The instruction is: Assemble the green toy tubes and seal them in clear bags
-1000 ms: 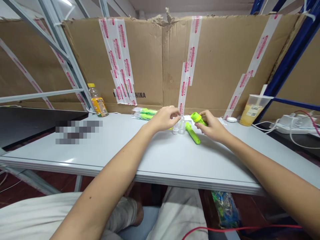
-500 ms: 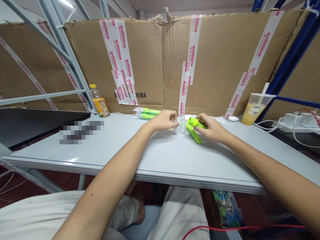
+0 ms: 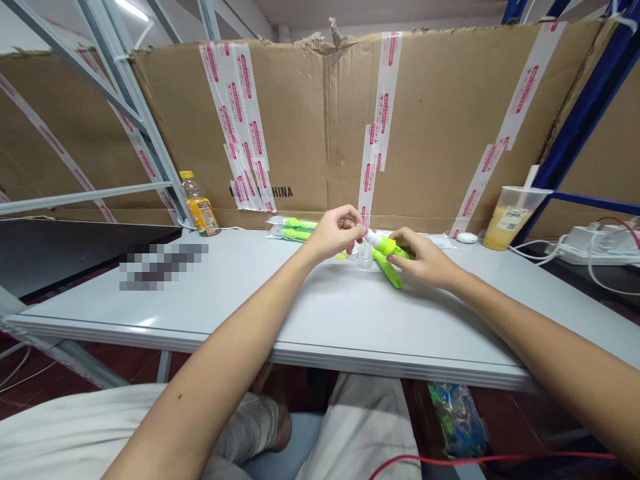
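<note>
My right hand [image 3: 420,257] is closed around a bright green tube [image 3: 387,247] with a yellow-green collar, its end angled up to the left. In my left hand [image 3: 339,233], thumb and fingers pinch a small white nozzle-like piece [image 3: 373,237], which meets the tube's end; how deep it sits I cannot tell. A second green handle-shaped piece [image 3: 389,272] lies on the table below the tube. Small clear plastic containers [image 3: 365,259] stand under my fingers, partly hidden. Beside them lies a yellow ring [image 3: 341,255].
Green items in clear wrappers [image 3: 293,230] lie behind my left hand, before a taped cardboard wall [image 3: 300,120]. A juice bottle [image 3: 203,213] stands back left. At the right are a drink cup [image 3: 507,220], a white round case [image 3: 467,237] and a power strip [image 3: 585,252].
My left hand has moved slightly right and up, bringing the white piece to the end of the green tube. The right hand keeps its hold on the tube, nearly still.
</note>
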Tool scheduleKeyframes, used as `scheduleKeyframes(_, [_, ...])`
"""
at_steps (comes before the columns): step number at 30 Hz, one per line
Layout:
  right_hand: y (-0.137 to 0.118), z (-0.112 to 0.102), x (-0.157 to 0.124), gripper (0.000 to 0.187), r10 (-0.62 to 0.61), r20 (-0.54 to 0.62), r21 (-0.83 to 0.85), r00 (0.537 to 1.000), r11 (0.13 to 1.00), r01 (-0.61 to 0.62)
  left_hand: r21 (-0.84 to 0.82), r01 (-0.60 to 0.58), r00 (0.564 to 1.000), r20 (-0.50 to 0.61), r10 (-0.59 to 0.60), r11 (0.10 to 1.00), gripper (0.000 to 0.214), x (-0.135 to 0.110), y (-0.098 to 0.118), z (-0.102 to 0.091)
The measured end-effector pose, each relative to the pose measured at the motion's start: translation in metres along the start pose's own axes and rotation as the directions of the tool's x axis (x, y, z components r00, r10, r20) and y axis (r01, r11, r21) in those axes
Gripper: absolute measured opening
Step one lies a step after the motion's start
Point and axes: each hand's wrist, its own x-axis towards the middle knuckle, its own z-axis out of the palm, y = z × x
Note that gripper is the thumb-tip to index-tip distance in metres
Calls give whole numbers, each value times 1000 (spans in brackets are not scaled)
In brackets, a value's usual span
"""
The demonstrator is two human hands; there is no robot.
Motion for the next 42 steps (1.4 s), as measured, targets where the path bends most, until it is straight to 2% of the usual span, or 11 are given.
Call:
scheduleKeyframes(6, [0,4,1,29,77,15,200,997,977,-78,12,30,998,60,-31,999,31,1,-3,5])
scheduleKeyframes(9, [0,6,2,34,155,-8,347,988,927,-143,58,13,999,-35,-11,998,33,3,-8,2])
scheduleKeyframes(11, [-1,6,3,36,202,-31,400,979,900,-173,206,-29,992,-114,54,978,29,4,-13,0])
scheduleKeyframes(15, [-2,5,4,38,253,-72,403,965,892,-204,633,-89,993,-4,119,769,28,-1,-20,2])
scheduleKeyframes(18, [-2,5,4,37,263,-77,368,962,904,-218,756,-91,995,92,33,648,36,-5,-23,10])
scheduleKeyframes(21, [-2,5,4,36,257,-75,329,963,918,-219,796,-74,996,93,-1,601,30,-6,-26,16])
scheduleKeyframes(24, [-2,5,3,34,246,-76,298,966,930,-214,765,-65,998,64,26,640,21,-3,-29,14])
scheduleKeyframes(27, [1,4,3,31,256,-91,225,962,947,-231,633,-72,996,11,84,771,27,1,-27,2])
scheduleKeyframes(32, [5,2,4,28,291,-111,80,950,956,-283,270,-60,932,-328,151,961,30,8,-19,-20])
scheduleKeyframes(36, [6,3,3,26,263,-80,51,962,964,-260,93,-70,898,-428,103,993,29,11,-19,-20])
scheduleKeyframes(42, [5,3,2,27,213,-67,62,975,976,-209,98,-59,874,-476,99,993,31,11,-20,-14])
